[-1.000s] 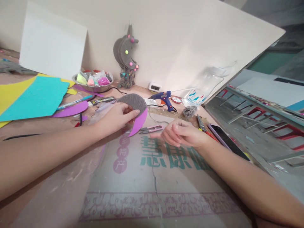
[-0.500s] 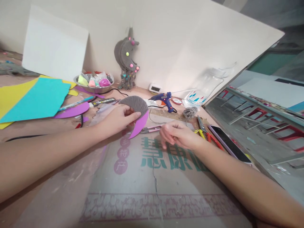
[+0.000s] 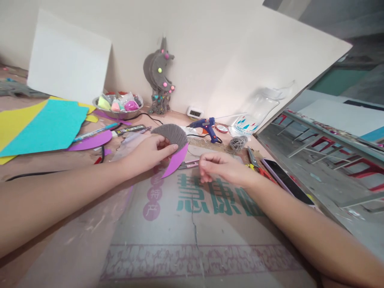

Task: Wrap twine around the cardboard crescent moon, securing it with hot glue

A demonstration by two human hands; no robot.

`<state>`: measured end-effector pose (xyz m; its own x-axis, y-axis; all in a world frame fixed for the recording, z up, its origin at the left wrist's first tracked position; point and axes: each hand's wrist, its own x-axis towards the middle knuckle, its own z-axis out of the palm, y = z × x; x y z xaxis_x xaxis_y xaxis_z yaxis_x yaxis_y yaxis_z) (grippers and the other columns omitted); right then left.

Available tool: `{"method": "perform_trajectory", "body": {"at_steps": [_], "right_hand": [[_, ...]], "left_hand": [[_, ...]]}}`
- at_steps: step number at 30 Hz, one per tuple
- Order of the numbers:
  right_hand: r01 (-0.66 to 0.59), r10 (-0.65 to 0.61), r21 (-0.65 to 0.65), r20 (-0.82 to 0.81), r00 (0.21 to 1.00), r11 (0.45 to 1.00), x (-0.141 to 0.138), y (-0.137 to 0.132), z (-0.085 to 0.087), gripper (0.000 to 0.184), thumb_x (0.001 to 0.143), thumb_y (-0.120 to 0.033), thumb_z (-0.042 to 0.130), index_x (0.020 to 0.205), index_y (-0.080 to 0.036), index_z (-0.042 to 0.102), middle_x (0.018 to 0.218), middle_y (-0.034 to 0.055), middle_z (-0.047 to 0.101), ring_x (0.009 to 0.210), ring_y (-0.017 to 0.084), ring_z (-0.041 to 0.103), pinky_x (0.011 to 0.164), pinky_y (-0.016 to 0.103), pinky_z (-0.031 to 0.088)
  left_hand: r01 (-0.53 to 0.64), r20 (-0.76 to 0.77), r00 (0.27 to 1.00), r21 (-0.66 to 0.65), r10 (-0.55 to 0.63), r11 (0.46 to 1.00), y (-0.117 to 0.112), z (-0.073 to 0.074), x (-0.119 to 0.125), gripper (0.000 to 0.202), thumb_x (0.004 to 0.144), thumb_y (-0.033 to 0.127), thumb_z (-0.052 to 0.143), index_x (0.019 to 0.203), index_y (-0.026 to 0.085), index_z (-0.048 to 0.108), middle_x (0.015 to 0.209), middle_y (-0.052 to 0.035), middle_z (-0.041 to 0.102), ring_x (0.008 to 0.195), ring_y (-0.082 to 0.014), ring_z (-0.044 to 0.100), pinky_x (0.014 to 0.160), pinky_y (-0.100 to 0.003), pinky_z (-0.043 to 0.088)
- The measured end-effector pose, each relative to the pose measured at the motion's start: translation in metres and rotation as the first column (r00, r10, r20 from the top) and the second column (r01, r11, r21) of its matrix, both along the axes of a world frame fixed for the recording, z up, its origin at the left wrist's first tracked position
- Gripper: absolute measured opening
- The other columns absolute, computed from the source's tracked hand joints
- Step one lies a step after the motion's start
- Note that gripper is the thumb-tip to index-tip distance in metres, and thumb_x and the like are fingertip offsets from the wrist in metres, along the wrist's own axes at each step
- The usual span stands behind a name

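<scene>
My left hand (image 3: pixel 147 152) grips a crescent-shaped piece (image 3: pixel 175 148), purple card partly wound with grey yarn, holding it tilted just above the cardboard sheet (image 3: pixel 192 224). My right hand (image 3: pixel 220 168) hovers low to its right, fingers curled together as in a pinch; whatever they hold is too thin to make out. Small pink thread snips (image 3: pixel 189 163) lie on the cardboard between the two hands, partly behind my right fingers.
A blue glue gun (image 3: pixel 207 126), a ball of grey yarn (image 3: pixel 238 143), pliers and a phone (image 3: pixel 283 180) lie to the right. A bowl of pompoms (image 3: pixel 118 106), coloured foam sheets (image 3: pixel 45 124) and a finished grey moon ornament (image 3: pixel 159 74) are at the back left.
My right hand has drifted left toward the crescent and its fingers have curled tighter. The left hand keeps its hold on the crescent almost unmoved.
</scene>
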<state>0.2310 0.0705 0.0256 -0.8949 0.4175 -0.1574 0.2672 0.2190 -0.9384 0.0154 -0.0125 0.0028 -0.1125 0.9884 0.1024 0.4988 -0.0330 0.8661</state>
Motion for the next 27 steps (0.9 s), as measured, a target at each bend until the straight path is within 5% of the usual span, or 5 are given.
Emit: {"method": "perform_trajectory", "body": {"at_steps": [4, 7, 11, 16, 27], "right_hand": [[0.2, -0.199, 0.058, -0.021, 0.98, 0.978, -0.011, -0.006, -0.016, 0.034, 0.081, -0.046, 0.054, 0.069, -0.015, 0.051, 0.053, -0.0034, 0.052, 0.047, 0.006, 0.048, 0.044, 0.018, 0.034], [0.345, -0.336, 0.08, -0.106, 0.936, 0.935, -0.015, -0.011, -0.021, 0.032, 0.08, -0.046, 0.055, 0.071, -0.017, 0.048, 0.049, -0.0065, 0.046, 0.043, 0.006, 0.043, 0.043, 0.018, 0.032], [0.332, -0.32, 0.115, -0.108, 0.941, 0.936, -0.017, -0.015, -0.026, 0.027, 0.079, -0.044, 0.057, 0.085, -0.017, 0.054, 0.054, -0.007, 0.047, 0.043, 0.006, 0.04, 0.043, 0.019, 0.032], [0.314, -0.299, 0.235, -0.1, 0.949, 0.92, -0.017, -0.015, -0.031, 0.026, 0.081, -0.042, 0.055, 0.079, -0.016, 0.059, 0.054, -0.0061, 0.048, 0.045, 0.005, 0.037, 0.044, 0.02, 0.029], [0.363, -0.336, 0.084, -0.23, 0.913, 0.928, -0.019, -0.016, -0.031, 0.02, 0.082, -0.037, 0.055, 0.085, -0.017, 0.055, 0.055, -0.0072, 0.047, 0.045, 0.005, 0.038, 0.043, 0.019, 0.03]], "left_hand": [[0.072, -0.014, 0.997, -0.014, -0.072, 0.997, -0.004, 0.001, 0.002, 0.036, 0.082, 0.051, 0.038, 0.066, 0.02, 0.045, 0.056, 0.0017, 0.052, 0.044, -0.0114, 0.049, 0.041, -0.023, 0.035], [0.084, -0.165, 0.984, 0.096, -0.068, 0.992, -0.004, 0.003, 0.002, 0.035, 0.084, 0.047, 0.038, 0.062, 0.019, 0.044, 0.06, 0.0007, 0.051, 0.056, -0.0128, 0.051, 0.051, -0.024, 0.037], [0.144, -0.307, 0.948, 0.166, -0.088, 0.976, -0.004, 0.003, 0.003, 0.033, 0.085, 0.042, 0.038, 0.063, 0.019, 0.045, 0.06, 0.0015, 0.048, 0.06, -0.0129, 0.046, 0.057, -0.025, 0.034], [0.183, -0.352, 0.928, 0.152, -0.12, 0.971, -0.005, 0.0, 0.005, 0.033, 0.085, 0.044, 0.037, 0.067, 0.018, 0.049, 0.066, 0.0008, 0.05, 0.065, -0.0139, 0.047, 0.059, -0.026, 0.033], [0.177, -0.375, 0.92, 0.132, -0.116, 0.975, -0.006, 0.002, 0.006, 0.034, 0.085, 0.043, 0.036, 0.066, 0.018, 0.049, 0.064, 0.0003, 0.051, 0.063, -0.0136, 0.046, 0.057, -0.026, 0.032]]}}
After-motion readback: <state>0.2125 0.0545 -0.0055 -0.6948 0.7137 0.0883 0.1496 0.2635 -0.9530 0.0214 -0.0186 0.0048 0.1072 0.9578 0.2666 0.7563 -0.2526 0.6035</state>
